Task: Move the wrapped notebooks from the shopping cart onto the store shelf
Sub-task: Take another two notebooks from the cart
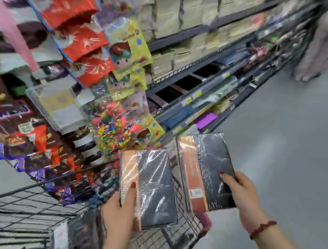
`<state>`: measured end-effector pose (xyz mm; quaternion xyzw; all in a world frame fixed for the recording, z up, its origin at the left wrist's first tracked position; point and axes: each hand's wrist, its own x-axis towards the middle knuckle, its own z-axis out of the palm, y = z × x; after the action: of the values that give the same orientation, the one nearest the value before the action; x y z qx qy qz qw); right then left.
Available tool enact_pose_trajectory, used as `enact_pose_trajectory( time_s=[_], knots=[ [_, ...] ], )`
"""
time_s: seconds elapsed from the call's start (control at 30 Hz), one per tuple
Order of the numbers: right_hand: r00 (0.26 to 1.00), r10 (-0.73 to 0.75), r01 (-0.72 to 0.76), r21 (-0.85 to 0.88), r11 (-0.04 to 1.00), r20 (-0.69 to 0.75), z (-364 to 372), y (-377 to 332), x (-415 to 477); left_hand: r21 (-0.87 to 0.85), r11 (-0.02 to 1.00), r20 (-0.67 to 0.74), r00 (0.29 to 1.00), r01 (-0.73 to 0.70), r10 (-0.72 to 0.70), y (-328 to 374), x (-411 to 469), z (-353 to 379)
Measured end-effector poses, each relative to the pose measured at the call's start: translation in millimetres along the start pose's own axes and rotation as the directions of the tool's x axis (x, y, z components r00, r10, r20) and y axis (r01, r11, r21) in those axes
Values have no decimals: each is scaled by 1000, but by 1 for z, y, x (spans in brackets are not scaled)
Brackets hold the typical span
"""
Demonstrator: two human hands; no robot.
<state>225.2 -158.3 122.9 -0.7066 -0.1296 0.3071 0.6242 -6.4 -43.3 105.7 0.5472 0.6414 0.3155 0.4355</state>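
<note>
My left hand (pixel 120 211) grips a shrink-wrapped black notebook with an orange band (pixel 154 186), thumb on its front, held above the wire shopping cart (pixel 32 211). My right hand (pixel 242 193) grips a second wrapped black and orange notebook (pixel 212 167) to the right of the cart, over the floor. Both notebooks stand nearly upright, side by side. The dark store shelf (pixel 204 75) runs across the upper right; one level shows open slats with nothing on them.
Hanging snack and toy bags (pixel 84 44) crowd the rack on the left, just beyond the cart. Stacked pale packs (pixel 188 9) fill the upper shelves. A person's clothing (pixel 319 47) shows at the far right of the grey aisle floor (pixel 289 143).
</note>
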Motion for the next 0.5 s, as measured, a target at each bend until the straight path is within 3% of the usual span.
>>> enact_pose_trajectory(
  time_s=[0.37, 0.5],
  knots=[
    [998, -31, 36, 115, 993, -49, -184, -52, 57, -187, 974, 93, 985, -125, 144, 98, -95, 154],
    [997, -35, 45, 151, 988, -65, -224, -61, 76, -136, 980, 125, 978, -147, 165, 114, -104, 193]
  ],
)
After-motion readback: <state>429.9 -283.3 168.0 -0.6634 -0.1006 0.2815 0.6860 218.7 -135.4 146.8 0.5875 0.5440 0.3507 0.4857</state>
